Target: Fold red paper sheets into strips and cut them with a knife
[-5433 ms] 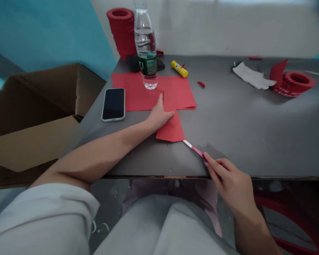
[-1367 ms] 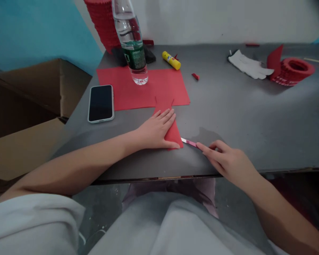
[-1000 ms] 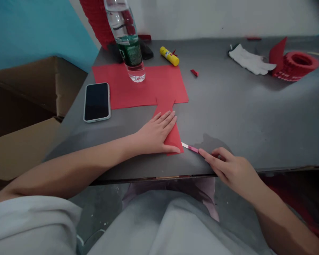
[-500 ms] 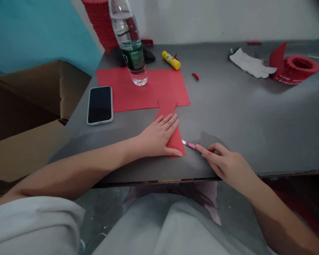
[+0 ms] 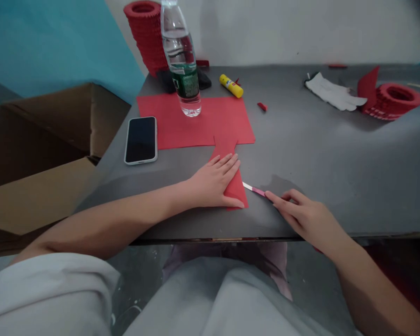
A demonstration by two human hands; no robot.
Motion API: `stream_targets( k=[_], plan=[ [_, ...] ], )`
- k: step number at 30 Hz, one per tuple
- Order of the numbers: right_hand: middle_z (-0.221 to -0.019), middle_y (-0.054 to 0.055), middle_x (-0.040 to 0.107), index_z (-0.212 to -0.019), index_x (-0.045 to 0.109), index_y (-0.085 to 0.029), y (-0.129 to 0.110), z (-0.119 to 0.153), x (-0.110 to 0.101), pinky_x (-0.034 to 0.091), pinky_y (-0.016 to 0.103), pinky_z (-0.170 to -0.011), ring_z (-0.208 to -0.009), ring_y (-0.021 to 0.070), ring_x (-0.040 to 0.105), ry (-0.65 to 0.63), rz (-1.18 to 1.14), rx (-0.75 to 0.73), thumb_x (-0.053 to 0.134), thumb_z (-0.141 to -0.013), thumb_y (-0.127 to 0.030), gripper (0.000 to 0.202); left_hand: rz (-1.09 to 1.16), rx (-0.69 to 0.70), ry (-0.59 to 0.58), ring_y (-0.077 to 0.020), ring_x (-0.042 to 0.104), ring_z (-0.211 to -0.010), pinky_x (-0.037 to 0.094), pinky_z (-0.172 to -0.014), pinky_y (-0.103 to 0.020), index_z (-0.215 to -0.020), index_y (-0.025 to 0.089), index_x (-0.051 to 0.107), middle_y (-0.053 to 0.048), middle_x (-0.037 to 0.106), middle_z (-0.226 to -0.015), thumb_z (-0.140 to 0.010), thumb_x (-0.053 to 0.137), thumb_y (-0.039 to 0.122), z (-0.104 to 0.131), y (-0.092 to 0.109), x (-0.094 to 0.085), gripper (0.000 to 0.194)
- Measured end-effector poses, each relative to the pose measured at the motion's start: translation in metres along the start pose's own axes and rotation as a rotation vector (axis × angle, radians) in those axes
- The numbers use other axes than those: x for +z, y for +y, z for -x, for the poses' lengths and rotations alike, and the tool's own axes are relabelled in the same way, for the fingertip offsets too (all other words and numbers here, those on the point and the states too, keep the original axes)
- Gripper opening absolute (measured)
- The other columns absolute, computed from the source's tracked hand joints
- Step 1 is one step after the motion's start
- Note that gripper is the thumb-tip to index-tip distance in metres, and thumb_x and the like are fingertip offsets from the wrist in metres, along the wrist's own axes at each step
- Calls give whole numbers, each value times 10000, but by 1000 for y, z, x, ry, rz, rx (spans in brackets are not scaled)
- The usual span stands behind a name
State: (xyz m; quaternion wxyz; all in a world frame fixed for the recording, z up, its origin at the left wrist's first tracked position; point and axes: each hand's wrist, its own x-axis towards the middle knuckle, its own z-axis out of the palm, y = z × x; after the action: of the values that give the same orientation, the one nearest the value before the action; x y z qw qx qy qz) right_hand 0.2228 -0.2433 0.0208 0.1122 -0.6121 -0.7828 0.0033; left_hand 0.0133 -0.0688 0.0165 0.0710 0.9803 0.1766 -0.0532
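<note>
My left hand [image 5: 215,181] lies flat on a narrow red paper piece [image 5: 236,189], fingers stretched out and thumb near its lower edge. The top of that piece overlaps a larger red sheet [image 5: 203,123]. To the right, my right hand [image 5: 303,214] is closed around a small pink-handled knife [image 5: 258,191], index finger along the handle. The light blade points left, its tip at or very close to the right edge of the narrow paper.
A water bottle [image 5: 187,79] stands on the large sheet, with a phone [image 5: 141,141] at its left. Behind are a yellow glue stick [image 5: 231,86] and a red pleated roll [image 5: 147,37]. A white glove [image 5: 332,92] and red ring [image 5: 399,99] lie right; a cardboard box [image 5: 38,196] is left.
The whole view has shifted slightly, so things appear a little further right and lower. A bit more of the knife's blade shows beside the paper. Both hands keep their poses.
</note>
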Motion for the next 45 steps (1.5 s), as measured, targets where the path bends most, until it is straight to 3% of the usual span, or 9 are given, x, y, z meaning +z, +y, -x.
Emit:
stream_targets(
  k=[6, 20, 26, 32, 36, 41, 45],
  plan=[
    [-825, 12, 562, -1264, 554, -224, 1, 0, -1, 347, 180, -456, -468, 43, 414, 6, 69, 9, 371, -948, -225, 365, -9, -6, -20, -285, 68, -1423, 51, -1146, -382, -1456, 21, 161, -175, 73, -1525, -715, 280, 856, 0, 0, -1, 1123],
    [-818, 19, 565, -1260, 564, -250, 3, -26, 6, 296, 208, -461, -480, 62, 388, 18, 167, 10, 342, -948, -242, 383, -11, -2, 9, -277, 73, -1424, 52, -1144, -375, -1458, 36, 158, -179, 88, -1524, -704, 246, 869, 0, -1, 3, 1127],
    [-812, 19, 563, -1254, 574, -244, 3, -26, 10, 297, 212, -462, -483, 65, 393, 29, 141, 27, 345, -955, -263, 378, -45, -24, -13, -326, 96, -1413, 46, -1129, -453, -1463, 30, 141, -192, 108, -1518, -688, 219, 882, 5, -1, -5, 1154],
    [-810, 20, 560, -1273, 558, -248, 2, -25, 11, 303, 215, -471, -492, 72, 411, 20, 137, 23, 330, -957, -266, 390, -166, -100, 10, -373, 132, -1394, 9, -1110, -517, -1431, 21, 266, -217, 260, -1475, -722, 243, 855, 18, -7, -15, 1096],
    [-812, 23, 561, -1284, 549, -242, 2, -26, 12, 295, 215, -466, -483, 69, 404, 13, 129, 17, 314, -960, -268, 402, -235, -120, 47, -368, 111, -1400, -21, -1114, -516, -1377, -13, 365, -242, 265, -1464, -737, 258, 840, 9, -6, -21, 1072],
    [-805, 22, 559, -1267, 567, -256, 3, -26, 14, 283, 216, -452, -481, 71, 397, 28, 134, 44, 307, -964, -291, 401, -169, -82, -29, -299, 156, -1408, 109, -1140, -411, -1431, -24, 222, -217, 186, -1493, -768, 312, 801, -7, -5, -16, 1063],
    [-792, 17, 561, -1251, 581, -243, 0, -14, 7, 293, 214, -443, -472, 68, 399, 43, 137, 21, 323, -958, -266, 391, -120, -63, 25, -305, 178, -1402, 148, -1133, -401, -1439, -3, 207, -216, 167, -1497, -772, 330, 790, -3, 1, -6, 1044]
  ],
)
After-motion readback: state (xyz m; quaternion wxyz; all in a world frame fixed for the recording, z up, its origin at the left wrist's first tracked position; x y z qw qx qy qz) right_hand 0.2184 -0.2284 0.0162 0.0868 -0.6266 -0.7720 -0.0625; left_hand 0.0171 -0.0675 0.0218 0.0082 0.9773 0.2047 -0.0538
